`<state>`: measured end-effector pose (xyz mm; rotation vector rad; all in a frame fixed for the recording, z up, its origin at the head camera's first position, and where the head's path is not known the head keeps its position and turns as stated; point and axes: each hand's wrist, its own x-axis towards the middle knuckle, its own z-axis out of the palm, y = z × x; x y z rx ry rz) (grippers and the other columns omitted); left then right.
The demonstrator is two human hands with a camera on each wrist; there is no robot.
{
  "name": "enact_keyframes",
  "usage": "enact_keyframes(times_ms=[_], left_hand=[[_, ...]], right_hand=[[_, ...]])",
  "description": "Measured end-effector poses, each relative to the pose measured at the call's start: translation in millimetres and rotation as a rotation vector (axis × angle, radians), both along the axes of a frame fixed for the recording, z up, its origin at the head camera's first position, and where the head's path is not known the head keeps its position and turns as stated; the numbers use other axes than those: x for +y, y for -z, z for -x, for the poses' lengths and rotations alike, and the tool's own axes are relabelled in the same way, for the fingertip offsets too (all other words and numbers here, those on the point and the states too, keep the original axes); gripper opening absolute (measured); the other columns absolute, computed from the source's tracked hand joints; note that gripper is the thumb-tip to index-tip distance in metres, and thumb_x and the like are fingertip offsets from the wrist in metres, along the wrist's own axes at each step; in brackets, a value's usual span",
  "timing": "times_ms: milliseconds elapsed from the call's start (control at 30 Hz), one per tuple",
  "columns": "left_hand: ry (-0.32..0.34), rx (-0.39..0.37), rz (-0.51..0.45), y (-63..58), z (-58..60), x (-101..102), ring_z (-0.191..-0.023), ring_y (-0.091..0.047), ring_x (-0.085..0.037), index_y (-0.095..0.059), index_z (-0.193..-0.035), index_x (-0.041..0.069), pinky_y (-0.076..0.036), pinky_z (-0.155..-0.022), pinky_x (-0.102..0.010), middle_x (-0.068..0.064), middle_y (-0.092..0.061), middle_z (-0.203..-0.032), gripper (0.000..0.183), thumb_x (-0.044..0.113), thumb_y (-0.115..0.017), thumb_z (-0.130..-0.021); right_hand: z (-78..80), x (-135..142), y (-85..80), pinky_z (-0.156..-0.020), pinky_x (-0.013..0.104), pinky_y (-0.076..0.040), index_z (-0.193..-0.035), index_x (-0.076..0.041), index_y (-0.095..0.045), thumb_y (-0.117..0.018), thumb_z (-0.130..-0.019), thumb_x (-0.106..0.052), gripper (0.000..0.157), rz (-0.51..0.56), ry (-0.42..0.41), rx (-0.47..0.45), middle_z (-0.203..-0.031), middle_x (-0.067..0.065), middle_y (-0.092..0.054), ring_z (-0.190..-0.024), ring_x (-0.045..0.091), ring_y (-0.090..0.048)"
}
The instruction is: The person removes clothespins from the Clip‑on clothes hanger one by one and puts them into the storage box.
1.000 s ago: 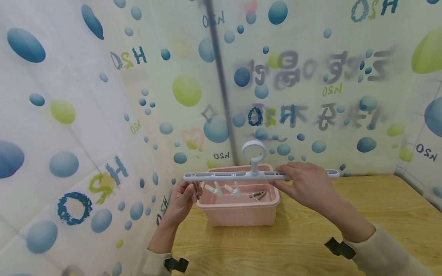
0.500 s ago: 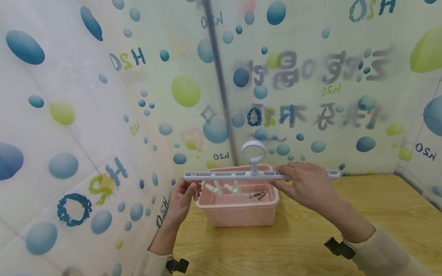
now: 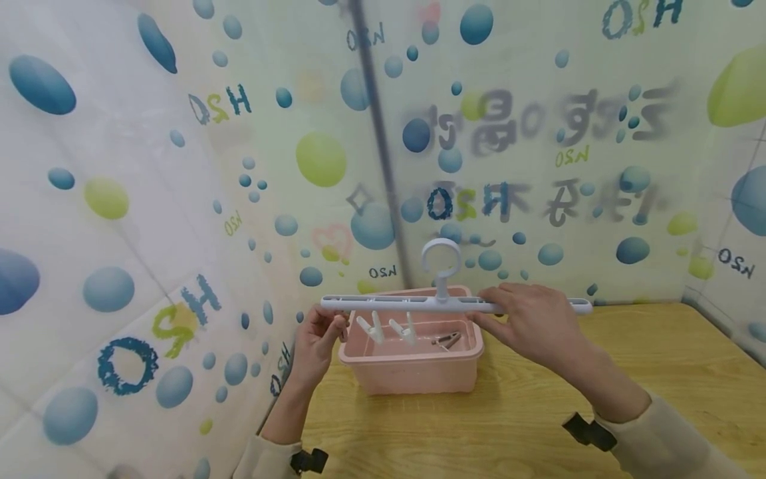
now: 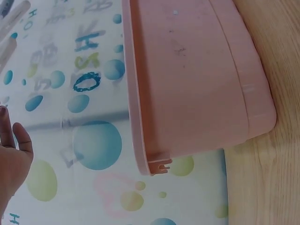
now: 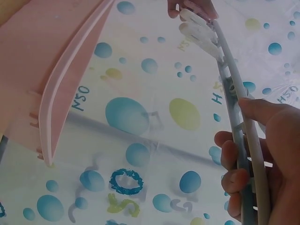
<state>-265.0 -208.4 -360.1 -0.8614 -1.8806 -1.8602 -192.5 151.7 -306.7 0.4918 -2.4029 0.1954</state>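
My right hand grips the bar of a white clothes hanger right of its round hook; in the right wrist view, fingers and thumb wrap the slotted bar. Two white clips hang side by side from the bar's left half. At the left end, my left hand pinches a pinkish-brown clothespin right at the bar, largely hidden by the fingers. In the left wrist view only part of that hand shows at the left edge.
Below and behind the hanger, a pink plastic basket stands on the wooden table. Brown clothespins lie inside it. A bubble-patterned curtain surrounds the table at the back and left.
The hanger has tipped slightly, its hook and left end rising a little. My left hand has shifted slightly at the bar's end, with the clothespin now less visible. My right hand keeps its grip.
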Motion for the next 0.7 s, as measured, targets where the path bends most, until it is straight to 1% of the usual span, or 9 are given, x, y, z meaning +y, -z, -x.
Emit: enact_keyframes(times_ms=[67,133,233,367,433,533,567,700], left_hand=[[0.003,0.003,0.006,0.1,0.3,0.2,-0.081,-0.056,-0.008,-0.052,-0.102,0.004,-0.051,-0.068,-0.017,0.003,-0.059,-0.095,0.005,0.004,-0.056,-0.100],[0.010,0.012,0.010,0.1,0.6,0.4,-0.083,-0.057,-0.009,-0.049,-0.104,-0.002,-0.051,-0.069,-0.018,0.002,-0.058,-0.095,0.010,0.005,-0.055,-0.101],[0.021,0.022,0.011,0.4,0.7,-0.1,-0.087,-0.058,-0.009,-0.047,-0.105,-0.006,-0.052,-0.072,-0.018,0.002,-0.058,-0.095,0.019,0.010,-0.056,-0.101],[0.051,0.035,0.000,0.3,-0.1,-0.6,-0.091,-0.060,-0.009,-0.049,-0.106,-0.002,-0.052,-0.074,-0.017,0.002,-0.059,-0.097,0.022,0.018,-0.058,-0.100],[0.065,0.042,-0.008,0.5,-0.3,-1.1,-0.092,-0.060,-0.009,-0.049,-0.106,-0.001,-0.053,-0.074,-0.018,0.002,-0.060,-0.098,0.023,0.019,-0.059,-0.100],[0.081,0.049,-0.017,1.7,0.2,-2.2,-0.092,-0.061,-0.010,-0.048,-0.105,-0.005,-0.054,-0.075,-0.019,0.001,-0.061,-0.099,0.029,0.020,-0.061,-0.099],[0.077,0.045,-0.018,2.0,0.0,-2.3,-0.092,-0.061,-0.010,-0.048,-0.105,-0.006,-0.054,-0.074,-0.019,0.001,-0.061,-0.098,0.030,0.020,-0.061,-0.098],[0.056,0.025,-0.020,2.5,-1.4,-3.0,-0.094,-0.062,-0.011,-0.051,-0.103,-0.004,-0.054,-0.074,-0.020,0.001,-0.061,-0.098,0.026,0.019,-0.063,-0.098]], right_hand=[[0.0,0.4,0.0,-0.057,0.033,-0.050,-0.111,-0.021,-0.074,-0.066,-0.090,-0.054,0.040,0.007,0.001,-0.003,-0.098,-0.002,-0.076,-0.075,0.017,-0.071],[0.1,0.6,0.2,-0.057,0.033,-0.050,-0.111,-0.021,-0.074,-0.066,-0.090,-0.054,0.040,0.013,0.000,-0.006,-0.097,-0.003,-0.076,-0.074,0.016,-0.070],[0.4,0.4,0.2,-0.057,0.033,-0.049,-0.110,-0.021,-0.073,-0.067,-0.090,-0.053,0.039,0.019,-0.002,-0.005,-0.093,-0.004,-0.075,-0.071,0.015,-0.068],[0.4,0.7,0.0,-0.055,0.032,-0.048,-0.109,-0.020,-0.073,-0.068,-0.089,-0.052,0.038,0.025,-0.005,0.009,-0.091,-0.004,-0.074,-0.069,0.014,-0.067],[0.3,0.9,-0.2,-0.055,0.032,-0.048,-0.109,-0.020,-0.073,-0.068,-0.089,-0.052,0.038,0.026,-0.007,0.014,-0.091,-0.004,-0.074,-0.069,0.014,-0.067],[0.2,1.1,-0.2,-0.056,0.033,-0.049,-0.109,-0.020,-0.073,-0.067,-0.089,-0.053,0.039,0.027,-0.005,0.010,-0.093,-0.003,-0.075,-0.071,0.015,-0.068],[0.2,1.2,-0.2,-0.056,0.033,-0.049,-0.109,-0.020,-0.073,-0.067,-0.090,-0.053,0.039,0.027,-0.005,0.006,-0.094,-0.003,-0.075,-0.072,0.016,-0.069],[-0.4,1.5,-0.1,-0.057,0.034,-0.050,-0.109,-0.020,-0.073,-0.067,-0.090,-0.053,0.039,0.031,-0.004,-0.006,-0.094,-0.003,-0.075,-0.073,0.016,-0.069]])
